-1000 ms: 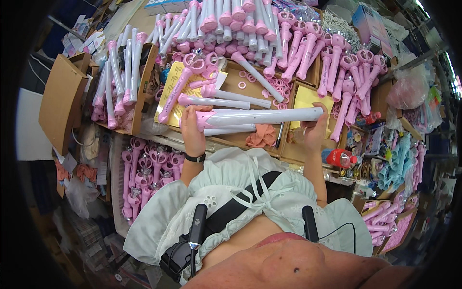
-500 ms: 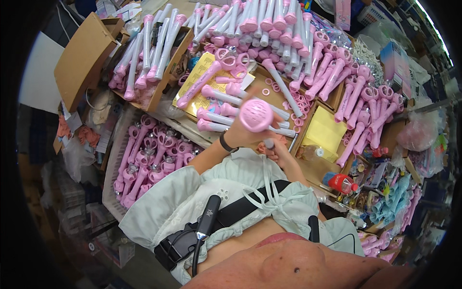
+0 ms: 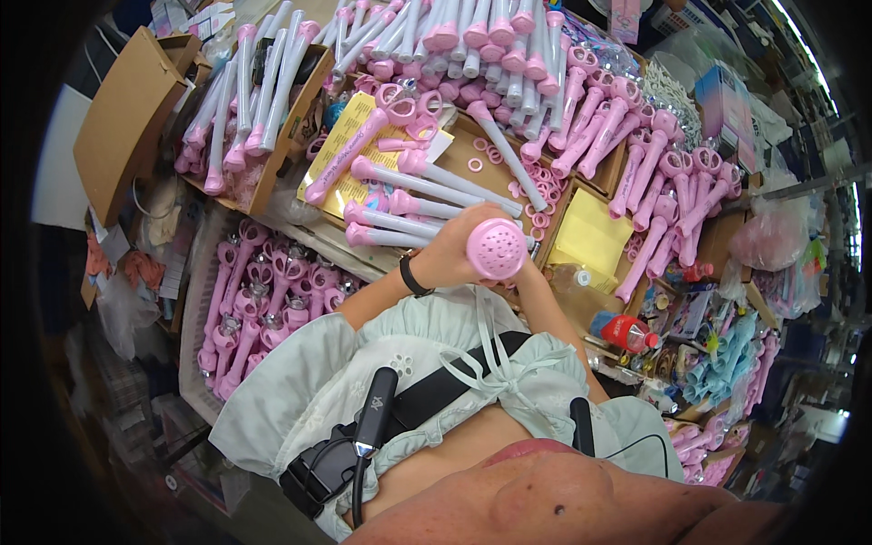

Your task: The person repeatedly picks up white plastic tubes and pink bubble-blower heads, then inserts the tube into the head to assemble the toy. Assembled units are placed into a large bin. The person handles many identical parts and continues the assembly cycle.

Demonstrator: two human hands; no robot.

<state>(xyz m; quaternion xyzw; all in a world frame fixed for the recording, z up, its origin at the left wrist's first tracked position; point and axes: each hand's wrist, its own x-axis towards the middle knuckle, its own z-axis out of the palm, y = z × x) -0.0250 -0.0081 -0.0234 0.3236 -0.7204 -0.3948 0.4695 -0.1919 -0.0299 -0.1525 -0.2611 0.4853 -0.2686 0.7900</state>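
Observation:
My left hand [image 3: 451,249], with a black band at the wrist, is closed around a pink toy wand [image 3: 496,249]. The wand's round end, dotted with small holes, faces up and hides the rest of it. Reaching in from the right, my right hand [image 3: 514,280] is close beneath that end; its fingers are hidden. Several wands with pale grey shafts and pink ends [image 3: 409,186] lie just beyond my hands. Farther left, an all-pink wand [image 3: 350,154] with a ring-shaped head rests on a yellow printed sheet [image 3: 338,136].
At the back is a large heap of grey-and-pink wands [image 3: 495,45]. A crate [image 3: 193,350] of pink wands stands left, a cardboard box [image 3: 304,123] behind it. Pink rings [image 3: 542,195], yellow paper [image 3: 592,229], a red-labelled bottle [image 3: 627,332] and more pink wands [image 3: 649,173] are on the right.
The pink wand's round end has turned more squarely upward and shifted slightly right and down. My hands have come together; the right fingers and a grey rod end seen before are now hidden.

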